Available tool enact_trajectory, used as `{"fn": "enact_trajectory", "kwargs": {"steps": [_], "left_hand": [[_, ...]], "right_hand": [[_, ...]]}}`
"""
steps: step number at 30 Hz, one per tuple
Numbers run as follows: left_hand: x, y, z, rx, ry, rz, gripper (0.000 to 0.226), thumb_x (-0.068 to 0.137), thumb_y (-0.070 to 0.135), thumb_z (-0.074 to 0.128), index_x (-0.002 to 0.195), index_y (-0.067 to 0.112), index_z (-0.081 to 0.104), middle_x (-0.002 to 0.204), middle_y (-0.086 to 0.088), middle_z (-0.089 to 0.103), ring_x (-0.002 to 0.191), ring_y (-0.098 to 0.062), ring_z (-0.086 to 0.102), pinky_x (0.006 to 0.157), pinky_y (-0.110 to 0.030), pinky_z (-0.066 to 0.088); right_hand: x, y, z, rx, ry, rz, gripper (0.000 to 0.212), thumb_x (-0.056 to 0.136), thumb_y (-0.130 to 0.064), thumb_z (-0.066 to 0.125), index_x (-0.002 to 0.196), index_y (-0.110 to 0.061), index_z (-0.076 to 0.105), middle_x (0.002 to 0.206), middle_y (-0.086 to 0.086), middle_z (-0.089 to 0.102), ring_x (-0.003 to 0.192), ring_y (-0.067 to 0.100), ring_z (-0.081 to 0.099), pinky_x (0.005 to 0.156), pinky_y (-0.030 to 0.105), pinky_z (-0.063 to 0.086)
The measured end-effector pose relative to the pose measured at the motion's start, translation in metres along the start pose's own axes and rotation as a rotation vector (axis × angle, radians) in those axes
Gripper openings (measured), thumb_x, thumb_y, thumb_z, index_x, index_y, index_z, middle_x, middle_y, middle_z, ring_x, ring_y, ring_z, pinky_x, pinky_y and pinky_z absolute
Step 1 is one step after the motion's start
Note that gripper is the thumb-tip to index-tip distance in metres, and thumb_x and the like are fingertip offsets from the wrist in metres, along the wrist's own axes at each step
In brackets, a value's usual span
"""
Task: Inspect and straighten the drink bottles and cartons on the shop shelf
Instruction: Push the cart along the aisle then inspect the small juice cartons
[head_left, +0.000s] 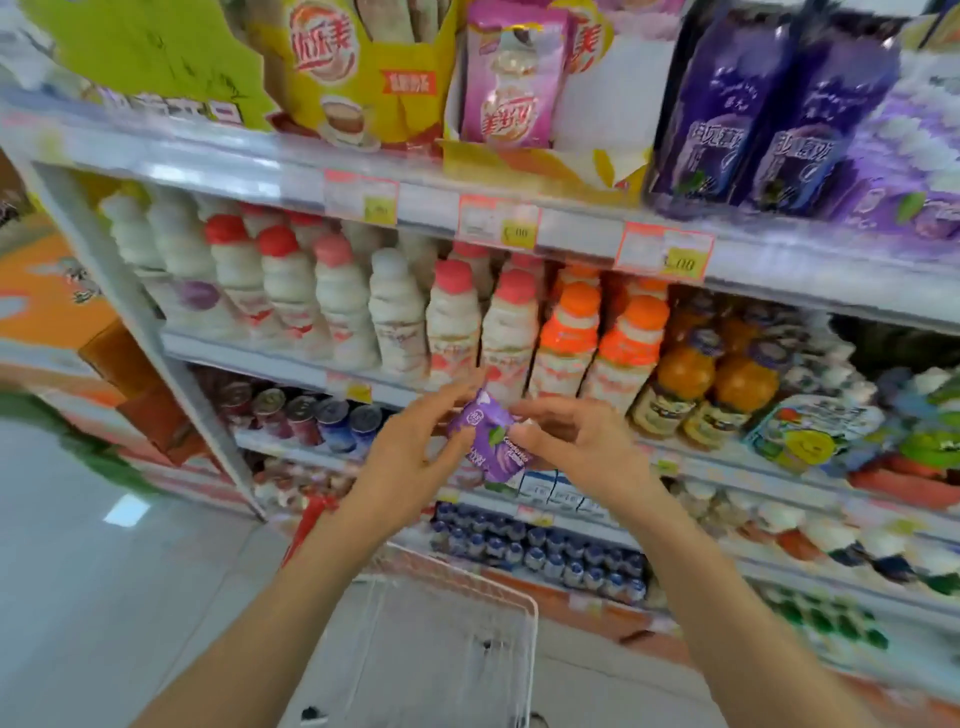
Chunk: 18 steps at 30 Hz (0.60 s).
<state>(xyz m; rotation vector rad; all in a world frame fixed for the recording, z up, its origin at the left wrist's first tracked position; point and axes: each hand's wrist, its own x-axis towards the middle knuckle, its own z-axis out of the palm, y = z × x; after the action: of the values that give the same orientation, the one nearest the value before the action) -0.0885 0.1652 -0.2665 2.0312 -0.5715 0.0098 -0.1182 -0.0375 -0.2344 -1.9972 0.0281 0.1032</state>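
Head view: left hand (410, 449) and right hand (574, 441) share a pinching grip on a purple carton (488, 441) held near the shelf (291, 364). Inspection seems underway; reshelving remains.

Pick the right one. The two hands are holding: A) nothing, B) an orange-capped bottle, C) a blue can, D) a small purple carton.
D: the left hand and the right hand grip a small purple carton between them.
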Motion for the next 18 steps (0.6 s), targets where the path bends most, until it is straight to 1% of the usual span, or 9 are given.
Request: {"fn": "enact_trajectory", "kwargs": {"steps": [2, 5, 7, 8, 11, 13, 14, 16, 18], "left_hand": [[-0.02, -0.049, -0.008, 0.087, -0.027, -0.065, 0.051, 0.1, 0.03, 0.056, 0.145, 0.042, 0.035, 0.133, 0.019, 0.051, 0.113, 0.014, 0.047, 0.088, -0.006, 0.041], [-0.064, -0.135, -0.023, 0.252, -0.05, -0.188, 0.044, 0.098, 0.036, 0.053, 0.14, 0.027, 0.05, 0.133, -0.001, 0.057, 0.116, -0.021, 0.055, 0.094, -0.029, 0.044], [-0.094, -0.194, -0.03, 0.358, -0.101, -0.257, 0.048, 0.093, 0.04, 0.046, 0.131, 0.014, 0.06, 0.128, -0.014, 0.06, 0.116, -0.037, 0.056, 0.096, -0.043, 0.045], [-0.109, -0.221, -0.032, 0.399, -0.136, -0.294, 0.048, 0.091, 0.038, 0.047, 0.129, 0.013, 0.061, 0.13, -0.016, 0.059, 0.118, -0.04, 0.055, 0.096, -0.047, 0.044], [-0.155, -0.287, -0.035, 0.532, -0.191, -0.365, 0.045, 0.089, 0.024, 0.06, 0.132, 0.012, 0.059, 0.143, -0.019, 0.05, 0.128, -0.041, 0.046, 0.102, -0.051, 0.041], [-0.187, -0.323, -0.033, 0.585, -0.247, -0.412, 0.055, 0.088, 0.018, 0.071, 0.14, 0.011, 0.053, 0.15, -0.023, 0.042, 0.135, -0.047, 0.04, 0.108, -0.059, 0.037], [-0.204, -0.342, -0.031, 0.592, -0.286, -0.427, 0.062, 0.087, 0.018, 0.073, 0.144, 0.01, 0.049, 0.153, -0.023, 0.037, 0.137, -0.049, 0.038, 0.109, -0.061, 0.036], [-0.228, -0.365, -0.027, 0.596, -0.333, -0.465, 0.072, 0.09, 0.023, 0.071, 0.152, 0.009, 0.036, 0.159, -0.018, 0.025, 0.143, -0.047, 0.031, 0.112, -0.06, 0.033], [-0.247, -0.385, -0.022, 0.589, -0.354, -0.496, 0.071, 0.098, 0.033, 0.058, 0.156, 0.01, 0.024, 0.162, -0.011, 0.014, 0.147, -0.04, 0.023, 0.114, -0.057, 0.031]], "right_hand": [[0.006, 0.023, 0.041, 0.004, 0.0, 0.068, 0.03, 0.091, -0.023, 0.071, 0.118, -0.012, 0.07, 0.102, 0.005, 0.075, 0.09, 0.018, 0.072, 0.083, 0.044, 0.059], [0.012, 0.058, 0.106, 0.0, 0.011, 0.186, 0.016, 0.09, -0.018, 0.072, 0.103, -0.026, 0.075, 0.081, -0.007, 0.074, 0.078, 0.011, 0.068, 0.084, 0.052, 0.056], [0.016, 0.083, 0.149, 0.021, 0.029, 0.284, 0.021, 0.088, -0.018, 0.073, 0.084, -0.039, 0.072, 0.071, -0.007, 0.071, 0.074, 0.01, 0.062, 0.083, 0.053, 0.056], [0.018, 0.095, 0.17, 0.012, 0.049, 0.337, 0.018, 0.087, -0.02, 0.073, 0.08, -0.037, 0.071, 0.069, -0.005, 0.071, 0.071, 0.011, 0.061, 0.081, 0.053, 0.056], [0.02, 0.142, 0.23, 0.015, 0.049, 0.47, 0.015, 0.088, -0.014, 0.071, 0.082, -0.027, 0.069, 0.062, -0.015, 0.066, 0.062, 0.008, 0.058, 0.078, 0.046, 0.056], [0.019, 0.169, 0.268, -0.023, 0.016, 0.54, 0.006, 0.088, -0.015, 0.07, 0.092, -0.018, 0.073, 0.077, -0.006, 0.07, 0.072, 0.013, 0.062, 0.079, 0.045, 0.056], [0.019, 0.185, 0.289, -0.042, 0.0, 0.587, 0.011, 0.088, -0.016, 0.069, 0.098, -0.013, 0.073, 0.087, 0.0, 0.071, 0.079, 0.016, 0.063, 0.082, 0.046, 0.055], [0.015, 0.21, 0.319, -0.069, -0.002, 0.678, 0.018, 0.089, -0.018, 0.068, 0.103, -0.008, 0.073, 0.097, 0.006, 0.072, 0.087, 0.02, 0.065, 0.083, 0.043, 0.054], [0.012, 0.241, 0.35, -0.113, -0.026, 0.765, 0.017, 0.091, -0.019, 0.065, 0.1, -0.006, 0.071, 0.093, 0.006, 0.068, 0.086, 0.021, 0.062, 0.074, 0.034, 0.049]]}}
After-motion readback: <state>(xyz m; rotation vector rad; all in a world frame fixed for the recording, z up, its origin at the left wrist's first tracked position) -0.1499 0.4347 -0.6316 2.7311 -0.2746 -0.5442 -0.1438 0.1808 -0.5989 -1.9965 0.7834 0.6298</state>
